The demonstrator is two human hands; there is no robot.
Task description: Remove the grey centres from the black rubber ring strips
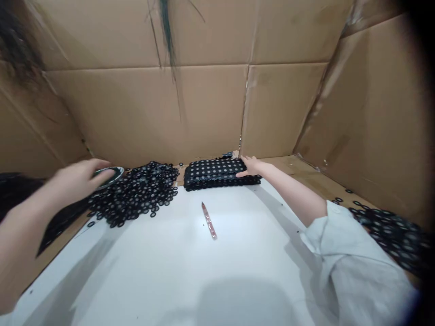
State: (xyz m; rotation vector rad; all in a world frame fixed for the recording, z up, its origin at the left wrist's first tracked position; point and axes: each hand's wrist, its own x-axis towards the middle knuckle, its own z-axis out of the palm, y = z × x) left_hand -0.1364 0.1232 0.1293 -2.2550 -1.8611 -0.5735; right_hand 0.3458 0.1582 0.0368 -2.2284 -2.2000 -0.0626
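Observation:
My left hand point(76, 183), slightly blurred, is closed on the edge of a small round dish point(117, 174) with a pale rim and dark inside. It holds the dish over the left side of a heap of small black rings point(142, 190). At the back of the white table, my right hand point(250, 166) lies on the right end of a stack of black trays point(214, 170) with rows of pale round spots. Its thumb and fingers are spread apart on the top tray.
A slim pink pointed tool point(209, 221) lies mid-table on the white surface point(170, 271). More black rings point(390, 233) are heaped at the right. Cardboard walls point(146, 104) enclose the back and sides. Dark strands point(166, 31) hang at the top.

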